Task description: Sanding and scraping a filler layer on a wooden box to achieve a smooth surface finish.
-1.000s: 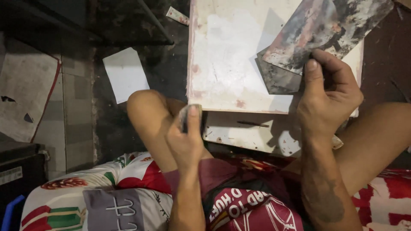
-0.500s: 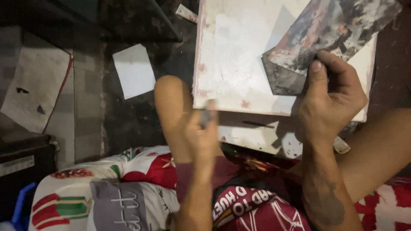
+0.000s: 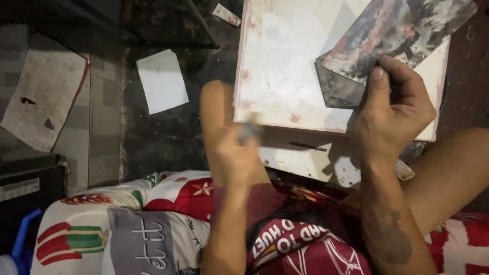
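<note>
At upper right, the right hand [image 3: 395,114] grips a paint-stained trowel [image 3: 392,38] over a white board [image 3: 285,71], while the blurred left hand [image 3: 234,153] at centre pinches a small dark tool [image 3: 249,130].

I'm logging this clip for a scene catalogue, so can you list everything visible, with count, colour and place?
white board: 1, white with pinkish stains, upper centre, resting by the knees
paint-smeared sheet: 1, grey, black and pink, upper right, over the board
small dark tool: 1, dark grey, blurred, at the board's lower edge
paper sheet: 1, white, on the dark floor at left
worn mat: 1, off-white with red edge, far left
patterned cushion: 1, white, red and green, lower left
left hand: 1, centre, fingers closed on the small dark tool
right hand: 1, right, gripping the paint-smeared sheet
</note>
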